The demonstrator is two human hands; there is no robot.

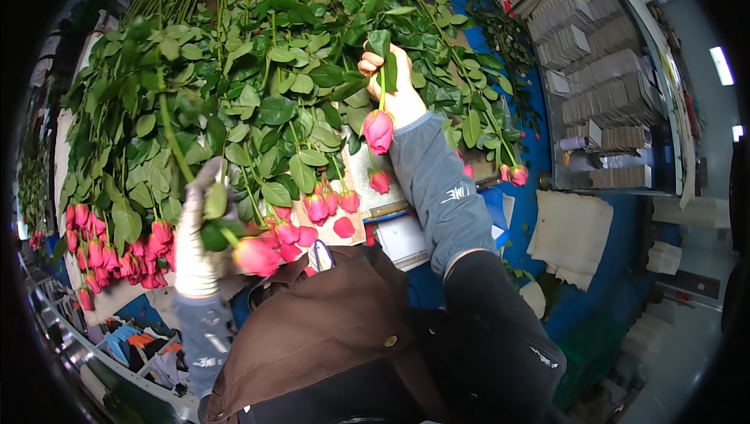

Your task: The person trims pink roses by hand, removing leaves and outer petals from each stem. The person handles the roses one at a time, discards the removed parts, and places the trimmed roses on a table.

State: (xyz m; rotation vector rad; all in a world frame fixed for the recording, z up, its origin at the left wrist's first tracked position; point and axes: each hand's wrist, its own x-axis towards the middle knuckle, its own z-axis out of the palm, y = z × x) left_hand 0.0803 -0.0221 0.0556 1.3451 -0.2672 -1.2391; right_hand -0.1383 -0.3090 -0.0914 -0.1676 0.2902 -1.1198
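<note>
My left hand, in a pale glove and blurred, is closed around the thick green stem of a pink rose. That rose's bloom hangs just to the right of the glove, close to my apron. My bare right hand grips another rose by its stem, with leaves covering some fingers; its pink bloom points down towards me over my grey sleeve. Under both hands spreads a thick layer of leafy rose stems. A cluster of pink rose heads lies at the left, and several blooms rest in the middle.
A loose petal lies on a sheet near my apron. To the right stands a rack of stacked pale cardboard sheets. A cream cloth lies on the blue floor. Bins with coloured items stand at lower left.
</note>
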